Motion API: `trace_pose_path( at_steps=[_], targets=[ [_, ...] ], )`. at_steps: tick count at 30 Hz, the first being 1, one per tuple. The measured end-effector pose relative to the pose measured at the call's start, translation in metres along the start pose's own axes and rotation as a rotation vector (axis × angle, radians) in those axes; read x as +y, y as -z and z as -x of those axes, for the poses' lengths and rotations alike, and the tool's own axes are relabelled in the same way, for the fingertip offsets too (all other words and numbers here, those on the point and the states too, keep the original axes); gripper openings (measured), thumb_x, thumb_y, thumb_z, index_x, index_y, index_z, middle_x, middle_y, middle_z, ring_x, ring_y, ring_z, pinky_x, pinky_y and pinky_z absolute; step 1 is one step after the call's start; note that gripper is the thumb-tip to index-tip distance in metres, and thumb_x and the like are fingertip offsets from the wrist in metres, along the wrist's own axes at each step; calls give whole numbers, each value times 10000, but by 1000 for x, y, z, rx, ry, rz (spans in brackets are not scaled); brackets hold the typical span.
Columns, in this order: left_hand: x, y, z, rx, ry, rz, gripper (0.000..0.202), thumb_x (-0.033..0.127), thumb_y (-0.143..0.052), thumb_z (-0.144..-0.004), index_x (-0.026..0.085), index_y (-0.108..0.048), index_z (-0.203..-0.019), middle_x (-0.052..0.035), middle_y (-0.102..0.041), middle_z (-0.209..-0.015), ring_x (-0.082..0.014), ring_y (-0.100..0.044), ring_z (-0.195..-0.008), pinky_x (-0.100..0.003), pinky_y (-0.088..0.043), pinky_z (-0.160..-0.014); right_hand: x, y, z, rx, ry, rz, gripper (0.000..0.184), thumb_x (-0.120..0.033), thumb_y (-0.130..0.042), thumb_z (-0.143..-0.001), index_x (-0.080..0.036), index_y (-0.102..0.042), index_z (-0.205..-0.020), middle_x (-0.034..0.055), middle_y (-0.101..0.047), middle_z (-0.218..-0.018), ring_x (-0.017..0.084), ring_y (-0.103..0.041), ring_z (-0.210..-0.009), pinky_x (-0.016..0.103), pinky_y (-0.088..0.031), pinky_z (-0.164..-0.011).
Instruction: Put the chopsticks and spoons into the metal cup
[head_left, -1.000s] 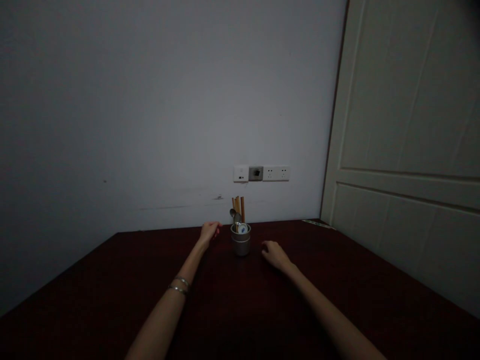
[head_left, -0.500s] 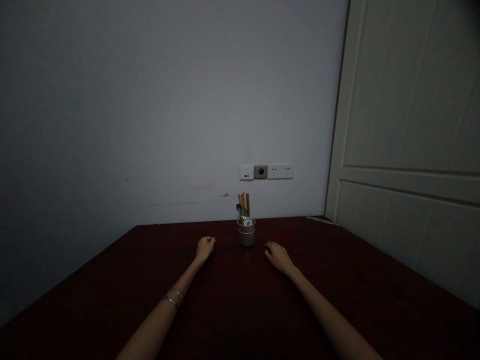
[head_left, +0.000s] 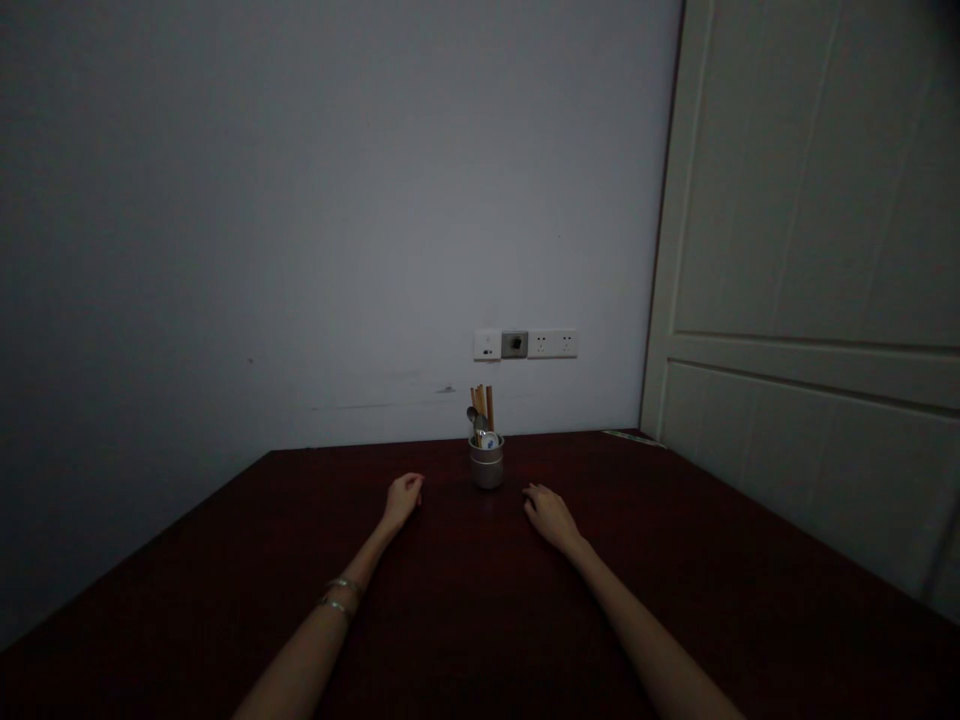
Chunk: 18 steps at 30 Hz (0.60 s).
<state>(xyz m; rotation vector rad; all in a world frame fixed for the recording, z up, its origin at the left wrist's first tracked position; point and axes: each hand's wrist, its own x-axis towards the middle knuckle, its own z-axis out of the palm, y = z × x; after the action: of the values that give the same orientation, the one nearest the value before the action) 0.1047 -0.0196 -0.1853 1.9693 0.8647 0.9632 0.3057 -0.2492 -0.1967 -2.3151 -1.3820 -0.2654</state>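
A grey metal-looking cup [head_left: 487, 472] stands upright near the far side of the dark red table. Several wooden chopsticks [head_left: 481, 402], metal spoons [head_left: 472, 414] and a white spoon with a blue mark [head_left: 490, 441] stick up out of it. On the table to the left of the cup, my left hand [head_left: 403, 498] rests with its fingers curled in, and no object shows in it. To the right of the cup lies my right hand [head_left: 551, 517], palm down, fingers loosely apart and holding nothing. Neither hand touches the cup.
The dark red table [head_left: 465, 610] reaches back to a pale wall [head_left: 360, 220]. White sockets and switches [head_left: 553, 344] are on the wall above the cup. A pale panelled door [head_left: 810, 250] borders the right side, and a thin flat strip [head_left: 634, 438] lies at the table's far right corner.
The whole scene has shifted slightly left in view, as the camera turned a little to the right. Both hands and the cup keep nearly the same places on the table.
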Motion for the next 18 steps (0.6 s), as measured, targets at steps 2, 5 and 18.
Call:
trace_pose_path(
  at_steps=[2, 5, 18],
  targets=[
    [-1, 0, 1, -14, 8, 16, 306, 352, -470, -721, 114, -639, -813, 43, -467, -402, -129, -473, -430, -215, -335, -492, 1, -1, 0, 0, 5, -3, 384, -182, -380, -814, -86, -589, -1121, 155, -546, -1204, 209, -478, -1145, 289, -313, -982],
    [-5, -1, 0, -27, -4, 15, 324, 350, -456, -723, 104, -629, -847, 42, -471, -406, -125, -467, -422, -215, -336, -486, 2, -3, -1, 16, 9, -10, 382, -190, -379, -816, -93, -593, -1118, 142, -542, -1214, 206, -476, -1146, 287, -308, -987],
    [3, -1, 7, -10, -88, -103, 329, 391, -451, -750, 118, -632, -794, -25, -592, -575, -164, -567, -577, -251, -405, -581, -2, 2, 2, 8, 15, 39, 376, -168, -383, -812, -92, -598, -1111, 135, -555, -1201, 205, -484, -1138, 287, -310, -990]
  ],
)
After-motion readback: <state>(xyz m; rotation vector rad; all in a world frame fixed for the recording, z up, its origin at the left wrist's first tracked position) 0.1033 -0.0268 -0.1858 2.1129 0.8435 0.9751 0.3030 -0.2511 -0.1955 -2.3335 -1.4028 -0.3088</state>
